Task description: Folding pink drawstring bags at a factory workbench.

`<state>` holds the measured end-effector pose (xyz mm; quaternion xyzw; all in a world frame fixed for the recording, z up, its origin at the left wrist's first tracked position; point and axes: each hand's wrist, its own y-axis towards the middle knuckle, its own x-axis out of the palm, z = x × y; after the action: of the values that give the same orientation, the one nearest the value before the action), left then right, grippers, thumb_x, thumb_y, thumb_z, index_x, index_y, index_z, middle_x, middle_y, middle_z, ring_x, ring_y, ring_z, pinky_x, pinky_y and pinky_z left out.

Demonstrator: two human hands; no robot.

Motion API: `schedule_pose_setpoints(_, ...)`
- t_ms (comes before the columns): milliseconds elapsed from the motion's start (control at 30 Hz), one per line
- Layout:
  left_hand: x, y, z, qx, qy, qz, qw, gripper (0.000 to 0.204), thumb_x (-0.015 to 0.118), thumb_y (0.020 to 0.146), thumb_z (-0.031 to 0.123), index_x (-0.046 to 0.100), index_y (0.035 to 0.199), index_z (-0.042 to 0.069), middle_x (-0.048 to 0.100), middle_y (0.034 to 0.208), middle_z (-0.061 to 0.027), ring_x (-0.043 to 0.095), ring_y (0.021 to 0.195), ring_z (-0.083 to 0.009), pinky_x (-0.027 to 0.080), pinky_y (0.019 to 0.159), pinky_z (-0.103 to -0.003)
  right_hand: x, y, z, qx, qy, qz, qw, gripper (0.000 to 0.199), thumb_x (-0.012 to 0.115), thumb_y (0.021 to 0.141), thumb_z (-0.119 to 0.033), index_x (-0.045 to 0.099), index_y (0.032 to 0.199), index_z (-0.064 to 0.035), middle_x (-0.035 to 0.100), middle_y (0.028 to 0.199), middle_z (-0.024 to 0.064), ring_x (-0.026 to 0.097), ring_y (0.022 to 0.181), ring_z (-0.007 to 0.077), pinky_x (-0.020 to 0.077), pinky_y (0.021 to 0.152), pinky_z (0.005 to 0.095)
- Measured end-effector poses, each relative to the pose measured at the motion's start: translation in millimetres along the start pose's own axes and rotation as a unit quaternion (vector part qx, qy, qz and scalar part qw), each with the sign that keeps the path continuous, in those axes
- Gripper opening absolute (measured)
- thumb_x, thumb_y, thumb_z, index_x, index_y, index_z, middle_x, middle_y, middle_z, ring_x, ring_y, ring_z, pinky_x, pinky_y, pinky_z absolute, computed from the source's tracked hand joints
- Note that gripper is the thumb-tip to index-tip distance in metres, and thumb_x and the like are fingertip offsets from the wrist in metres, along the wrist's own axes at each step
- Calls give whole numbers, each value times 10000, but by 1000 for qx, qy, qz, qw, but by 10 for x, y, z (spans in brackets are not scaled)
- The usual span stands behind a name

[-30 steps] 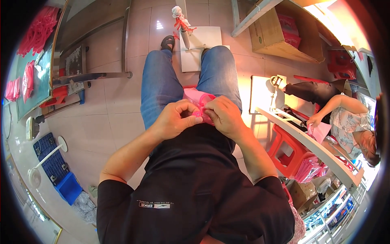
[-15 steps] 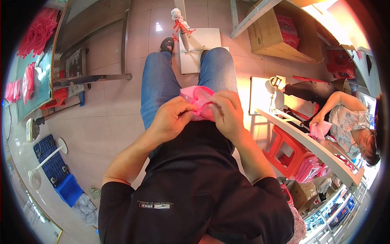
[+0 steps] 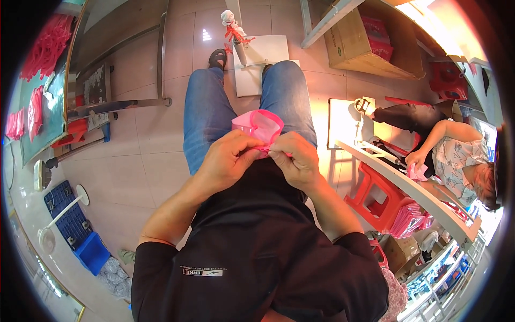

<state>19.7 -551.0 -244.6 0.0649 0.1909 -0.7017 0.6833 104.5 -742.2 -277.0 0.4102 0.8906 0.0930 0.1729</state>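
A pink, partly see-through plastic pouch [image 3: 257,122] is held over my lap, its mouth rounded open toward my knees. My left hand [image 3: 229,160] pinches its near edge between thumb and fingers. Close beside it, my right hand [image 3: 295,159] pinches the same edge, the two sets of fingertips almost touching. What lies right between the fingertips is too small to make out. Below the hands is my black shirt [image 3: 252,225], and under the pouch are my legs in blue jeans [image 3: 209,110].
Pink bundles [image 3: 49,45] lie on a table at the far left. A blue bin [image 3: 92,253] stands lower left. Ahead, a white stand base [image 3: 273,49] rests on the floor near a cardboard box [image 3: 351,45]. At right sits another person [image 3: 456,155] handling something pink, by red stools [image 3: 375,196].
My right hand has come down and in toward the left, bringing the fingertips together. The pouch's mouth has opened into a rounder shape. The other person's pink item has shifted.
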Motion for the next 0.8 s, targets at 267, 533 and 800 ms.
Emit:
schedule_pose_setpoints(267,66,-6,-80,31,-70,27,997,139,678,934,71,680,1063,19,646,883,-96,623,788,-207,497,721,-317,54,-166,44,117,188,11,975,121,611,945,45,568,1043,-13,609,970,88,612,806,136,519,750,270)
schedule_pose_setpoints(533,90,-23,-41,39,-71,39,996,127,708,917,72,687,1037,36,632,856,-59,586,738,-159,471,674,-292,67,-181,-44,238,309,39,920,111,607,969,-18,575,1075,-13,654,979,71,629,831,112,532,769,265)
schedule_pose_setpoints(800,106,-24,-42,64,8,62,996,156,769,850,86,703,987,56,635,826,-78,598,707,-224,474,621,-330,86,-167,-96,237,246,35,939,47,607,984,-37,587,1016,-8,644,901,44,613,759,95,517,709,237)
